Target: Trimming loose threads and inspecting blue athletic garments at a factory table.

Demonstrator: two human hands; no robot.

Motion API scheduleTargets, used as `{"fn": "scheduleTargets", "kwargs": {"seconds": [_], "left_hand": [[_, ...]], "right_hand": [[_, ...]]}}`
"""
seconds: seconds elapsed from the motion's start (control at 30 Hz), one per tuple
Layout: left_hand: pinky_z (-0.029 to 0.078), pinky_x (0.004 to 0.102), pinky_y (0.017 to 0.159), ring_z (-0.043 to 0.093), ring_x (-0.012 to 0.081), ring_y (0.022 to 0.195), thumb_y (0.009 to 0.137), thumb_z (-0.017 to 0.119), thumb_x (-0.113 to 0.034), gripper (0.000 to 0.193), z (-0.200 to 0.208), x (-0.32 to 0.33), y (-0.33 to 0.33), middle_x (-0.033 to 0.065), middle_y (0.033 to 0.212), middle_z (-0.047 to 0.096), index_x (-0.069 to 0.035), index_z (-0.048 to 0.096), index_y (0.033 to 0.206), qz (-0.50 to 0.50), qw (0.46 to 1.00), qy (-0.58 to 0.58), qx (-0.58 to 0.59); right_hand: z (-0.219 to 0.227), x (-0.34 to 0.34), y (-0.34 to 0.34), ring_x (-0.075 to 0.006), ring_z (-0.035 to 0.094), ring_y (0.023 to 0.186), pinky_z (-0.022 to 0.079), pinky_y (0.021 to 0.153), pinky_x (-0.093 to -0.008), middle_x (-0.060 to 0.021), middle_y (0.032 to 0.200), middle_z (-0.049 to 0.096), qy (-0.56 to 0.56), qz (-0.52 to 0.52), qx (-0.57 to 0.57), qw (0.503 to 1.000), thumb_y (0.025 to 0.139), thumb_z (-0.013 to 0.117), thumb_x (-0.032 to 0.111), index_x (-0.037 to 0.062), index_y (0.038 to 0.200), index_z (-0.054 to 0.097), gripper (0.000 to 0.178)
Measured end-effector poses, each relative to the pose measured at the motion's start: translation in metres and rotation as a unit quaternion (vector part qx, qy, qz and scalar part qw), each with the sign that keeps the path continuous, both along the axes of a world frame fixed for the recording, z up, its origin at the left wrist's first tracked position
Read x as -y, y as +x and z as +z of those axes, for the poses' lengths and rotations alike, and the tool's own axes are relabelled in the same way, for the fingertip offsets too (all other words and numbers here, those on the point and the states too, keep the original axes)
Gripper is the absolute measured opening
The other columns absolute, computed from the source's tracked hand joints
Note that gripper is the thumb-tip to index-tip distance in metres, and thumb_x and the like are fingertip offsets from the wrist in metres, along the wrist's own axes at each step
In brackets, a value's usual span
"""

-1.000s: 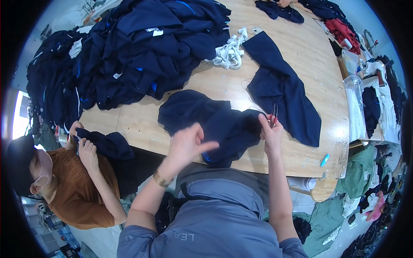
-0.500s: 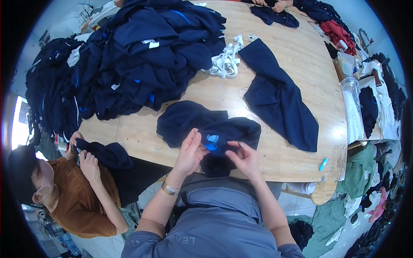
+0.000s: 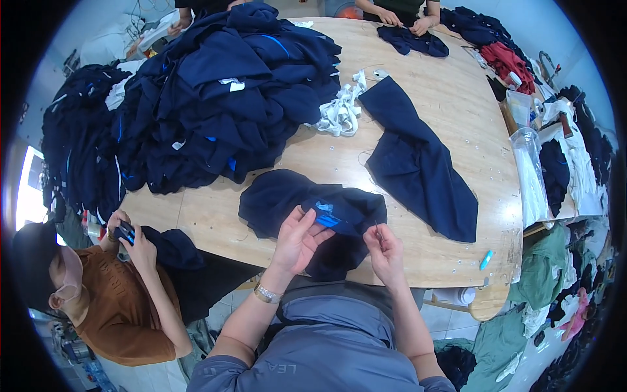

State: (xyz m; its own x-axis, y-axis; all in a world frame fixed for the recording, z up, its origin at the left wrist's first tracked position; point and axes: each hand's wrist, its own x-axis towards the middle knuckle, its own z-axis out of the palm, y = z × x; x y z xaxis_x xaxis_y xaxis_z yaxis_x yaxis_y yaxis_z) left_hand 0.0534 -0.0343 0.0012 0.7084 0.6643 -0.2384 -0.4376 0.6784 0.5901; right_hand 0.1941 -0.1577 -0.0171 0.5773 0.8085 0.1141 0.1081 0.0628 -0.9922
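Note:
Before me on the table lies a navy garment [image 3: 281, 199], bunched up, with a bright blue patch [image 3: 326, 219] showing on its upper side. My left hand [image 3: 297, 242] grips the cloth next to that patch, thumb on top and fingers partly under the fabric. Just right of the garment's edge, my right hand [image 3: 387, 258] is closed around a small, thin, dark pointed tool [image 3: 378, 231]; most of it is hidden in the fingers. Farther right, another navy piece of cloth [image 3: 418, 157] lies stretched out, touched by neither hand.
A large heap of navy garments [image 3: 222, 98] covers the far left. White straps [image 3: 343, 111] lie beside it. A turquoise tool [image 3: 486, 260] rests near the right edge of the table [image 3: 450, 261]. A co-worker [image 3: 124, 294] handles dark cloth at left; other people's hands [image 3: 418, 26] work opposite.
My right hand has moved right and slightly down from the blue patch, its fingers now closed with the pointed tool showing. The left hand still holds the garment, and more of the patch shows.

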Motion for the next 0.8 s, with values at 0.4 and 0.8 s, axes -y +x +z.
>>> {"fn": "scheduleTargets", "kwargs": {"seconds": [0.4, 0.8], "left_hand": [[0.052, 0.0339, 0.082, 0.063, 0.02, 0.093, 0.096, 0.042, -0.019, 0.018, -0.002, 0.009, 0.014, 0.0118, 0.099, 0.063, -0.005, 0.051, 0.105, -0.036, 0.999, 0.024, 0.008], [0.047, 0.022, 0.073, 0.062, 0.0117, 0.083, 0.094, 0.047, -0.023, 0.022, -0.007, -0.015, -0.008, 0.0079, 0.089, 0.065, -0.003, 0.057, 0.096, 0.062, 0.939, 0.254, -0.222]], "right_hand": [[0.011, -0.015, 0.001, -0.0131, 0.051, 0.045, 0.04, 0.047, -0.0249, -0.001, 0.064, 0.059, 0.038, -0.031, 0.395, 0.917, 0.075, 0.072, 0.015, 0.0057, 0.098, 0.061, 0.027], [0.016, -0.002, 0.032, 0.0013, 0.025, 0.037, 0.015, 0.034, -0.0167, 0.012, 0.051, 0.032, 0.027, -0.062, -0.449, 0.891, 0.091, 0.054, 0.02, 0.0198, 0.072, 0.047, 0.02]]}}
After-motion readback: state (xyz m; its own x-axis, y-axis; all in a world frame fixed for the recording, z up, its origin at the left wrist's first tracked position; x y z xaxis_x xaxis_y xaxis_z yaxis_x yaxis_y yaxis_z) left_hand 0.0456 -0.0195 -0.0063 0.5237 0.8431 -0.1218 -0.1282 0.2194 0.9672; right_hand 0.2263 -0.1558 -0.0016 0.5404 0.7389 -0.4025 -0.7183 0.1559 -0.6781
